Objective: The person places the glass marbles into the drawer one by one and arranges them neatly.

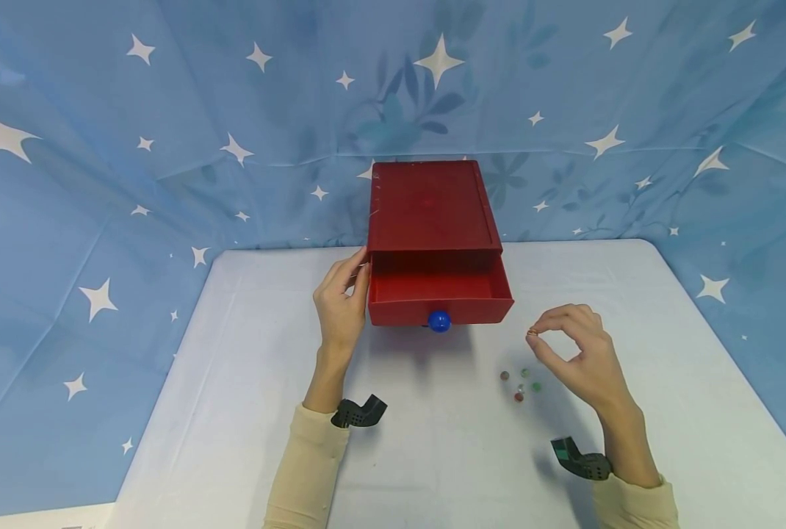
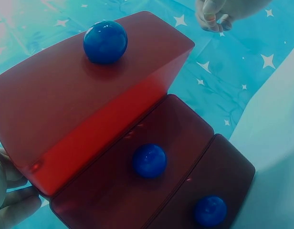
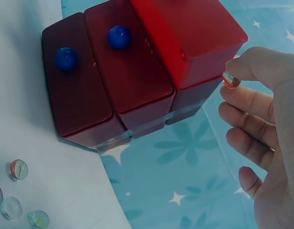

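A red three-drawer cabinet [image 1: 429,206] stands at the back of the table, its top drawer [image 1: 393,312] pulled out. That drawer carries a round blue knob [image 1: 439,321], and its visible inside is bare. My left hand [image 1: 341,305] rests its fingertips and thumb against the cabinet's left side, beside the drawer. To the right of the drawer, my right hand [image 1: 581,349] pinches a glass marble [image 3: 230,80] with orange and white swirls between thumb and index finger. The other fingers are loosely bent in the right wrist view. The marble is above the table.
Several glass marbles [image 1: 518,397] lie loose on the white tabletop [image 1: 433,448], below and left of the right hand. Two lower drawers [image 2: 132,167] with blue knobs are closed. A blue star-patterned cloth [image 1: 287,110] hangs behind the table.
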The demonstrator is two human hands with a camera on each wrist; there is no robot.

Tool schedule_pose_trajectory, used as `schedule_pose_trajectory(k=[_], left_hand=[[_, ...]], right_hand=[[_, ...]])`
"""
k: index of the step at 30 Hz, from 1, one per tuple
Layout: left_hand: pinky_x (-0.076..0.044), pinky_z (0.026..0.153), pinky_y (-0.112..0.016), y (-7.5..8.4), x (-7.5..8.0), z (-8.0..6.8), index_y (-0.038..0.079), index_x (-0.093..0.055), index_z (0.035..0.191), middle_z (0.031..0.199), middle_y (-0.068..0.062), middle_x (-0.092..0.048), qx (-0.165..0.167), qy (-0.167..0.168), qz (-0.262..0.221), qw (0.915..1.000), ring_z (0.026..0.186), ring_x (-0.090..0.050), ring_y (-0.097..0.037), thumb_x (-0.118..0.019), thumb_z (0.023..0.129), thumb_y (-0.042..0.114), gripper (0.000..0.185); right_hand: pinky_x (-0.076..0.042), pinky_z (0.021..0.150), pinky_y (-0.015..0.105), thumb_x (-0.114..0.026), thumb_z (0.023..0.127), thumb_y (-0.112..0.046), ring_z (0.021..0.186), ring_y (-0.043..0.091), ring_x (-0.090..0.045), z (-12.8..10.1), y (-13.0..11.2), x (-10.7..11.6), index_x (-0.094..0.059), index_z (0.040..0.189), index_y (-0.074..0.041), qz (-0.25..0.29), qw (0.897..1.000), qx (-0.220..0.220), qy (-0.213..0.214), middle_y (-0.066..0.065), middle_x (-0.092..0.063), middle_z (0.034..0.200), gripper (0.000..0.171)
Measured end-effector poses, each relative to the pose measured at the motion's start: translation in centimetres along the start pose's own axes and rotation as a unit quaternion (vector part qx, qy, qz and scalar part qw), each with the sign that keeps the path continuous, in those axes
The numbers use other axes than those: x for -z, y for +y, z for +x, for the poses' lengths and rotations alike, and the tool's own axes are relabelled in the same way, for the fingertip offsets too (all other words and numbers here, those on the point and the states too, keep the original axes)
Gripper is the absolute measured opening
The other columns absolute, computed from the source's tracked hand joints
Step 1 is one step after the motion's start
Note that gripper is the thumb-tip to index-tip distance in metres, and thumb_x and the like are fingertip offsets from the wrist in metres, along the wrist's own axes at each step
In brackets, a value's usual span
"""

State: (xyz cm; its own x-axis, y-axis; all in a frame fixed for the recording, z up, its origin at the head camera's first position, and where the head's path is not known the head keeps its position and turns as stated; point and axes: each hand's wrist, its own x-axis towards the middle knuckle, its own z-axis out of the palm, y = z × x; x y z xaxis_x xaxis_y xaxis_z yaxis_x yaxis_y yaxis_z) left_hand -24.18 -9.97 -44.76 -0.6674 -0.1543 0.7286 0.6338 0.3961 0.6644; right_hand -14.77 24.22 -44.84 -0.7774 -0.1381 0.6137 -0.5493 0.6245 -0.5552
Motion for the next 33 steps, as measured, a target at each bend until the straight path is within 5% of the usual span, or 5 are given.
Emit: schedule_pose_trajectory(k=[21,33], left_hand=[[-0.063,0.083,-0.037,-0.1,-0.1,0.1,0.006,-0.070,0.126,0.112,-0.013,-0.074,-0.002,0.006,-0.009,0.9999,0.096,-0.074,-0.023,-0.066,0.096,0.007,0.030],[-0.063,0.078,-0.038,0.2,-0.3,0.2,-0.002,-0.071,0.121,0.108,-0.016,-0.074,0.000,0.016,-0.001,0.9999,0.092,-0.074,-0.026,-0.066,0.093,-0.001,0.028]], right_hand=[[-0.032,0.093,0.020,-0.075,0.067,0.005,0.098,0.007,-0.053,1.1,-2.1,0.4,-0.073,0.082,-0.003,0.019,0.998,0.046,0.047,0.014,-0.067,0.085,0.017],[-0.033,0.089,0.020,-0.076,0.083,-0.016,0.097,0.008,-0.054,2.2,-2.2,0.6,-0.074,0.085,-0.001,0.029,0.995,0.079,0.060,0.014,-0.068,0.087,0.015]])
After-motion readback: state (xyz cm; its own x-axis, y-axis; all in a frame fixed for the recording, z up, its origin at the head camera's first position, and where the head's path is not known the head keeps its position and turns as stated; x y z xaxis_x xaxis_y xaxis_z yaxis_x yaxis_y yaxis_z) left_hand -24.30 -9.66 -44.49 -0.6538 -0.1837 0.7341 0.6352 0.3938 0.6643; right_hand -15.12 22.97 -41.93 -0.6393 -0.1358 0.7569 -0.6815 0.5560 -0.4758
